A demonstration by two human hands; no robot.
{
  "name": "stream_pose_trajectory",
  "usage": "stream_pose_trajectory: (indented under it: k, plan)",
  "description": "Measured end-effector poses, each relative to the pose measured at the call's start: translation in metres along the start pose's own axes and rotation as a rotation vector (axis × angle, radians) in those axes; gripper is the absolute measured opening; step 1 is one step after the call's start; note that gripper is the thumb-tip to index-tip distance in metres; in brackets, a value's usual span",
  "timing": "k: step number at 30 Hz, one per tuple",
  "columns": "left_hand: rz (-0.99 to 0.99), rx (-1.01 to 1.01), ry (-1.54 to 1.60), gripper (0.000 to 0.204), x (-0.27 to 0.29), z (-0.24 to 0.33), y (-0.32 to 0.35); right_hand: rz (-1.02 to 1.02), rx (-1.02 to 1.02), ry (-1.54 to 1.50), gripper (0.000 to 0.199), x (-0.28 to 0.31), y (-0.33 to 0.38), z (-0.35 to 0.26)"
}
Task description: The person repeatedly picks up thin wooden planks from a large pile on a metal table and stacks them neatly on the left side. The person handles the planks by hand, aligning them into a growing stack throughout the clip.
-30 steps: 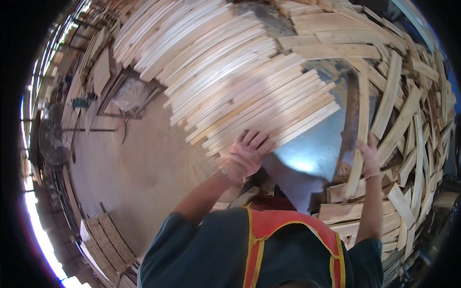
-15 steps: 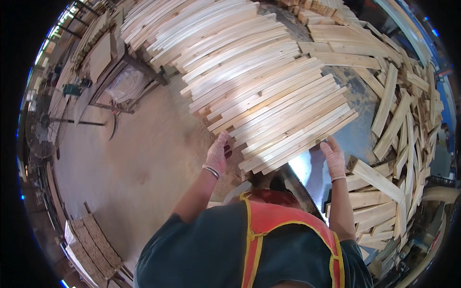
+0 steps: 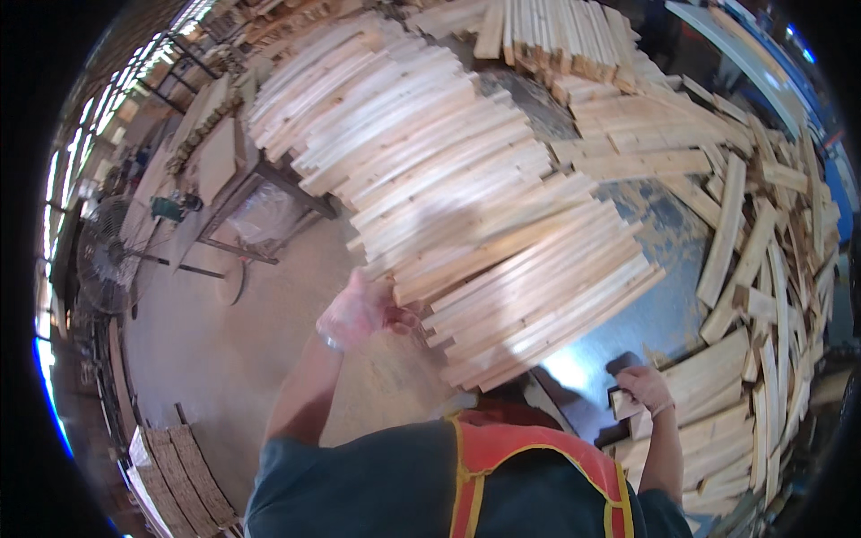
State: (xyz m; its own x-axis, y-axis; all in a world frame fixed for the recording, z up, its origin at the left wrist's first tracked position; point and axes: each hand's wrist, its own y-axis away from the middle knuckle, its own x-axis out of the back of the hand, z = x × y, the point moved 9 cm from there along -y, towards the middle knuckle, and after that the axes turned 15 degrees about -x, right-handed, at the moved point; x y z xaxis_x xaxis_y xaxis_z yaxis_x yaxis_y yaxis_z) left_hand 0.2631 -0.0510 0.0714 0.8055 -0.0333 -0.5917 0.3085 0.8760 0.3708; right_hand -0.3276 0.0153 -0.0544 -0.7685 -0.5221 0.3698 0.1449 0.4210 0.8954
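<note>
A long row of pale wooden strips (image 3: 430,170) lies side by side in front of me, running away to the upper left. Its nearest bunch of strips (image 3: 538,309) sits slightly turned, a narrow wedge of gap behind it. By the left ends of the strips is my left hand (image 3: 357,312), gloved and somewhat blurred, thumb raised apart from the bent fingers; whether the fingertips touch wood is unclear. My right hand (image 3: 647,389), lower right, closes over the near end of a wooden board (image 3: 625,405) at the edge of a pile.
Loose boards (image 3: 753,269) lie in a jumbled pile along the right. A shiny metal surface (image 3: 659,238) shows beneath the strips. At left stand a workbench (image 3: 269,193) and a fan (image 3: 108,255); a bundle of flat boards (image 3: 179,475) is at lower left. More stacked strips (image 3: 565,36) stand far off.
My right hand has left the strips' right ends and moved down to the board pile. My left hand has shifted left. The nearest strips have split from the row, and the view has tilted.
</note>
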Motion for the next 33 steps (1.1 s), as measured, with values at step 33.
stream_pose_trajectory:
  k: [33]
  plan:
    - [0.206,-0.269,-1.673,0.079,0.328,0.429,-0.294,0.478,0.307,-1.448,0.092,-0.173,0.009,-0.123]
